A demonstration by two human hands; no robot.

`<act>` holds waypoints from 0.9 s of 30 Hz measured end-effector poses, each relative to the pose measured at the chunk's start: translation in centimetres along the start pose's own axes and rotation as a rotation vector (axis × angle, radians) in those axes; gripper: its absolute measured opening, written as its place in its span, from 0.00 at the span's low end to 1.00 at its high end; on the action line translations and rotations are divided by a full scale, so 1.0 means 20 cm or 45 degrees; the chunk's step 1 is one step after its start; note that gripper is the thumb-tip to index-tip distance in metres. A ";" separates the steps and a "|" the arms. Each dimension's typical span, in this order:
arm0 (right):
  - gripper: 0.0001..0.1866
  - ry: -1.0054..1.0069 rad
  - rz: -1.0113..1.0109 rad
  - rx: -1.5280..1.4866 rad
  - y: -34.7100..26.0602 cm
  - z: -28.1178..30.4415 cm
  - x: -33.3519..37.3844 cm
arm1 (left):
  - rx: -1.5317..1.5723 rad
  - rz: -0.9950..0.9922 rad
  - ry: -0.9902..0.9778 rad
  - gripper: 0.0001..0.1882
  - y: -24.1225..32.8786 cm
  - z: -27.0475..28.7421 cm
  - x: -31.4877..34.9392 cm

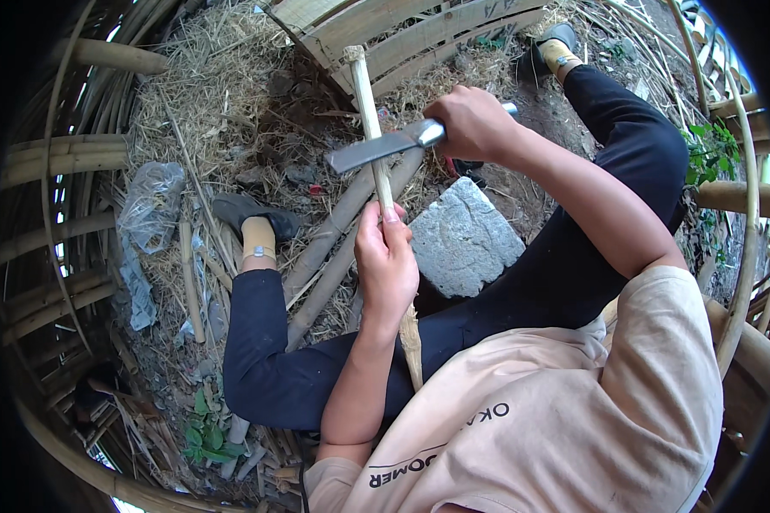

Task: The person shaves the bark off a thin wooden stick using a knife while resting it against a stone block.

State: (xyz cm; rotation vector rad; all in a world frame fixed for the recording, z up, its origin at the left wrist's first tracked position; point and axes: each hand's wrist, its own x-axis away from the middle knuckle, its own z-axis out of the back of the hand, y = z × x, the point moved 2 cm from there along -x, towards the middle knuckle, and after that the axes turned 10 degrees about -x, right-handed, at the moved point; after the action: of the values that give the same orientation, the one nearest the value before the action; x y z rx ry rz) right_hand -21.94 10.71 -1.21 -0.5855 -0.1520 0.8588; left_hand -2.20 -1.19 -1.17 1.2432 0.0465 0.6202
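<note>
My left hand (pixel 387 272) is closed round a pale, peeled wooden stick (pixel 366 96). The stick slants upward past my fingers to a blunt, knobby end, while its lower end passes behind my wrist to my lap. In my right hand (pixel 472 126) is the metal handle of a broad-bladed knife (pixel 372 154) with a squared tip. Its flat blade lies across the stick above my left hand, and it seems to touch the wood. A grey, square-sided stone block (pixel 464 235) sits between my legs, just right of my left hand.
Two bamboo poles (pixel 338 224) lie on the straw-strewn ground left of the block. A slatted wooden crate (pixel 402 38) stands ahead. Crumpled clear plastic (pixel 151 208) lies to the left. Bamboo rails (pixel 64 161) edge the left side, and more bamboo (pixel 738 201) rises at the right.
</note>
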 end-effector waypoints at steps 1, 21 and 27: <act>0.05 0.035 0.011 0.010 0.02 -0.01 -0.01 | -0.005 -0.006 -0.026 0.10 0.02 0.00 0.01; 0.08 0.214 -0.006 -0.325 0.13 0.06 -0.03 | 0.212 0.002 -0.107 0.10 0.00 0.03 -0.03; 0.05 -0.039 -0.046 -0.109 -0.05 -0.02 0.03 | -0.208 -0.062 0.107 0.11 -0.02 0.00 -0.04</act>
State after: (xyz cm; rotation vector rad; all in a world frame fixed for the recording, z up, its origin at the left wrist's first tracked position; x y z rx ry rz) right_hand -20.78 10.45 -1.08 -0.6474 -0.2277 0.8296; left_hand -2.66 -1.60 -1.67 1.0553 0.0946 0.6216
